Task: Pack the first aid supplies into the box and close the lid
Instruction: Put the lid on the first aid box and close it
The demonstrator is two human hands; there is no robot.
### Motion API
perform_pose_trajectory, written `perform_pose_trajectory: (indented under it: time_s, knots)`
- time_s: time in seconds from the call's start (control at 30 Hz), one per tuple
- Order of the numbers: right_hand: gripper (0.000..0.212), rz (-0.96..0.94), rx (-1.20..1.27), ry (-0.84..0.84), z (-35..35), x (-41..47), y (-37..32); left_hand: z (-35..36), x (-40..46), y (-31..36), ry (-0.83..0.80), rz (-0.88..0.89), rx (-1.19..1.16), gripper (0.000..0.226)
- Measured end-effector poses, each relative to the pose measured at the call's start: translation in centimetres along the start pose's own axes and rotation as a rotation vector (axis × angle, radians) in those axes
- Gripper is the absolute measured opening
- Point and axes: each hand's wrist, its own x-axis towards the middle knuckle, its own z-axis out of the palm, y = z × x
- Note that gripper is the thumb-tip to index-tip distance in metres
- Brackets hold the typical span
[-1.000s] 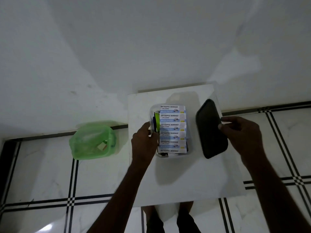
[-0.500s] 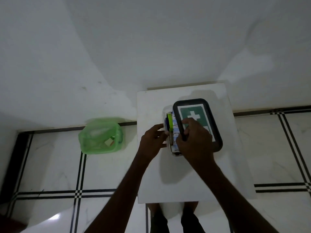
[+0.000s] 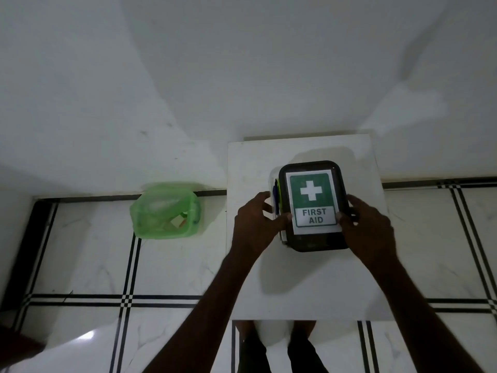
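Observation:
A dark-rimmed lid (image 3: 313, 238) with a green and white FIRST AID label lies over the clear box (image 3: 273, 184) on the small white table (image 3: 295, 286). The lid sits shifted to the right, so a strip of the box's left side shows, with blue and green items inside. My left hand (image 3: 255, 224) grips the box's left side, thumb on the lid's left edge. My right hand (image 3: 368, 230) holds the lid's right edge, thumb on the label.
A translucent green plastic bag (image 3: 165, 211) with small items inside lies on the tiled floor to the left of the table. A white wall rises behind the table. My feet (image 3: 279, 351) stand at the table's near edge.
The lid went from upright at the right of the box to flat on top of it. My right hand shifted to its right edge. The bandage boxes are now covered.

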Motion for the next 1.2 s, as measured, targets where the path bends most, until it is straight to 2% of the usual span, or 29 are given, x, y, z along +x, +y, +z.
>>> perform_pose_trajectory:
  time_s: [0.07, 0.23, 0.43, 0.53, 0.7, 0.77, 0.87, 0.93, 1.07, 1.2]
  knots:
    - [0.048, -0.013, 0.011, -0.058, 0.7, 0.0, -0.4, 0.2, 0.0, 0.1, 0.032, 0.011, 0.003, 0.053]
    - [0.051, -0.054, -0.062, -0.01, 1.9, -0.4, -1.1, -0.2, 0.4, 0.0, 0.028, 0.032, 0.028, 0.041]
    - [0.049, -0.016, 0.027, -0.048, 1.0, 0.5, -0.7, -0.5, 0.1, -0.1, -0.052, -0.04, -0.175, 0.05]
    - [0.042, -0.009, -0.001, -0.032, 1.2, 0.8, -0.2, -0.1, -0.1, -0.1, -0.014, -0.046, -0.206, 0.046]
    - [0.037, 0.1, 0.16, -0.039, 1.7, 0.6, 1.0, 0.5, -0.5, -0.1, 0.078, -0.071, -0.226, 0.031]
    - [0.041, 0.192, 0.276, -0.135, 1.7, 0.3, 1.9, 0.7, -1.1, -0.6, 0.078, -0.103, -0.216, 0.027]
    - [0.039, 0.368, 0.602, -0.323, 1.1, -0.7, 3.2, 1.0, -2.8, -1.8, -0.067, -0.234, -0.259, 0.04]
    - [0.037, 0.415, 0.761, -0.369, 0.9, -1.3, 3.7, 1.4, -3.8, -2.3, -0.114, -0.288, -0.342, 0.043]
    - [0.034, 0.393, 0.727, -0.31, 1.2, -1.3, 3.5, 2.1, -4.1, -2.1, -0.062, -0.302, -0.379, 0.036]
    - [0.037, 0.364, 0.615, -0.354, 0.7, -0.9, 3.3, 1.3, -3.2, -2.1, -0.166, -0.315, -0.299, 0.05]
